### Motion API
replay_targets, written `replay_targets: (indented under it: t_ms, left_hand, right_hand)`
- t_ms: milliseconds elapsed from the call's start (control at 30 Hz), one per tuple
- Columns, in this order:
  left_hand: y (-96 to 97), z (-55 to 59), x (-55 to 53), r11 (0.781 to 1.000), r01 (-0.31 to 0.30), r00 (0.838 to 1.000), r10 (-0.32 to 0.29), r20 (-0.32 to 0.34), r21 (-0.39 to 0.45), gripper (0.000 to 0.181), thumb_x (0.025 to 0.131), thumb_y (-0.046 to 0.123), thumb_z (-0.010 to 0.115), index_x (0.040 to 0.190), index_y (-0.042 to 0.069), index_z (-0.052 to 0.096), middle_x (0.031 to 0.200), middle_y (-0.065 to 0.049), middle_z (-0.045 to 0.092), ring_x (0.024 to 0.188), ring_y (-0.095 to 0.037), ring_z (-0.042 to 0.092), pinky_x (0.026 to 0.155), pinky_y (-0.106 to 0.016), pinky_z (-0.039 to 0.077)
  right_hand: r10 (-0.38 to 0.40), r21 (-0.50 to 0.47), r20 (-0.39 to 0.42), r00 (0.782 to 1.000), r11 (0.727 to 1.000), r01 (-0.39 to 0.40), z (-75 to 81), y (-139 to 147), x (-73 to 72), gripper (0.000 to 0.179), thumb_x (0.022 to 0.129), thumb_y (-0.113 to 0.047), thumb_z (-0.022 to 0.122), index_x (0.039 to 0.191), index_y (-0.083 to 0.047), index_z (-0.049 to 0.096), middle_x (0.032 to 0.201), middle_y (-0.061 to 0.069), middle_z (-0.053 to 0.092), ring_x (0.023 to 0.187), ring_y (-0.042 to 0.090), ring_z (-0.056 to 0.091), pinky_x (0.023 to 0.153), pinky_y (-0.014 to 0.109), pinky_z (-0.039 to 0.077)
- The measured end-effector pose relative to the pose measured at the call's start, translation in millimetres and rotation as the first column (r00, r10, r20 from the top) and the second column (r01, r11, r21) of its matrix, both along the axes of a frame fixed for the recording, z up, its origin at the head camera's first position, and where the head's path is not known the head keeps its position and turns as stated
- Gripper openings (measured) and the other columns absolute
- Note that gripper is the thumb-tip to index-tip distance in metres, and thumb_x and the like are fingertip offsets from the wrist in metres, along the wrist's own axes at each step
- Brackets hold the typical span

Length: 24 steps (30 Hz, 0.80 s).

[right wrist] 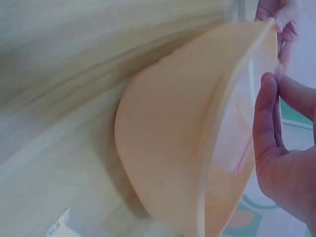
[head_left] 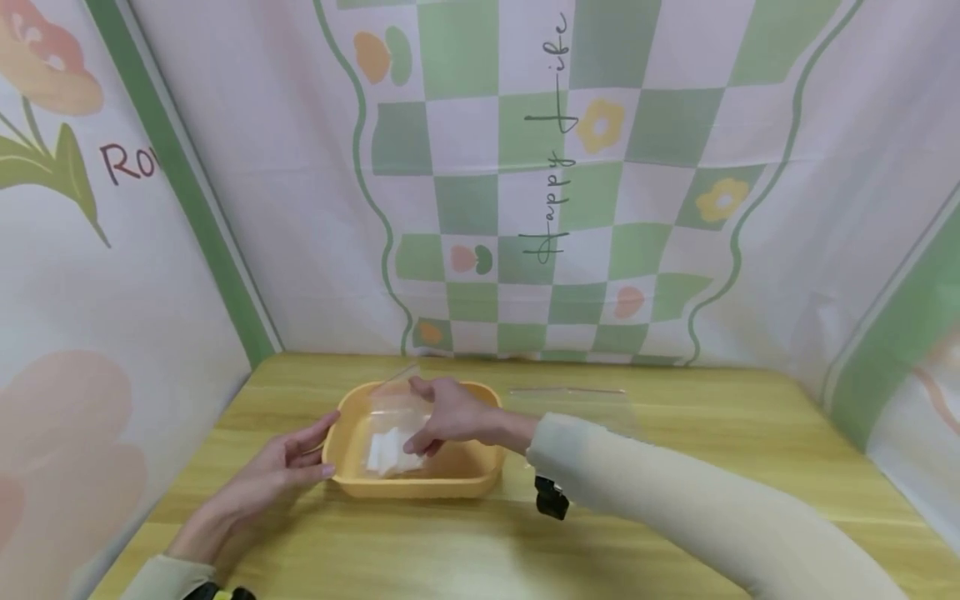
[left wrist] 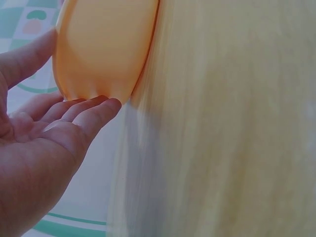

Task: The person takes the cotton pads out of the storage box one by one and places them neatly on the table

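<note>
A yellow-orange plastic basin (head_left: 412, 487) stands on the table. My left hand (head_left: 281, 467) holds its left end; in the left wrist view the fingers (left wrist: 101, 116) lie along the basin's outer wall, with the thumb side at its edge. Inside the basin is a clear plastic bag (head_left: 393, 400) with folded white pieces (head_left: 385, 452) in its lower part. Its upper edge slants above the far rim. My right hand (head_left: 450, 412) reaches over the basin and grips the bag near the white pieces. In the right wrist view the right hand's fingertips overlap beside the rim, and a red line shows on the bag.
Another clear plastic bag (head_left: 592, 408) with a reddish line along its edge lies flat on the wooden table (head_left: 675, 467), right of the basin. Printed curtain walls (head_left: 465, 200) stand behind the table and at its sides.
</note>
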<state>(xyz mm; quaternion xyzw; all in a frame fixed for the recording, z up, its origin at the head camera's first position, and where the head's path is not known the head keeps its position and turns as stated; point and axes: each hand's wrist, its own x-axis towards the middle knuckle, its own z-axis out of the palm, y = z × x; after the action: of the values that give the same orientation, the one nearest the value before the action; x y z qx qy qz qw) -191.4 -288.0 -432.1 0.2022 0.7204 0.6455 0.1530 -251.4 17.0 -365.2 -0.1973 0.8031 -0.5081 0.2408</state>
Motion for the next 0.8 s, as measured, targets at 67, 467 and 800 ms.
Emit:
replay_targets:
  t_ms: [67,467,800]
  left_hand:
    - [0.3,-0.6,-0.4,1.0,0.003,1.0,-0.003,0.0,0.0,0.085,0.099,0.001,0.069,0.162,-0.011,0.012,0.167,-0.033,0.008,0.144,-0.056,0.03,0.108,-0.028,0.048]
    - [-0.3,-1.0,-1.3,1.0,0.003,1.0,-0.003,-0.014,0.005,0.085,0.099,0.0,0.069,0.161,-0.013,0.012,0.166,-0.034,0.007,0.143,-0.06,0.029,0.107,-0.029,0.05]
    - [-0.3,-2.6,-0.1,1.0,0.015,0.999,-0.014,-0.031,0.015,0.085,0.099,-0.002,0.068,0.16,-0.013,0.011,0.166,-0.034,0.007,0.143,-0.059,0.028,0.107,-0.029,0.048]
  right_hand:
    - [0.006,-0.01,-0.003,1.0,1.0,-0.006,2.7,5.4,-1.3,0.104,0.079,0.004,0.09,0.163,-0.001,0.03,0.17,0.012,0.029,0.065,0.025,0.074,0.064,0.035,0.065]
    - [0.044,-0.073,-0.031,0.999,0.996,-0.046,28.1,42.3,-7.3,0.108,0.081,0.002,0.089,0.166,-0.004,0.022,0.173,0.013,0.019,0.071,0.027,0.074,0.072,0.039,0.066]
    - [0.021,-0.026,-0.079,0.997,0.999,-0.023,50.8,88.7,-11.9,0.11,0.08,-0.002,0.09,0.167,-0.006,0.022,0.174,0.007,0.021,0.078,0.032,0.074,0.075,0.043,0.066]
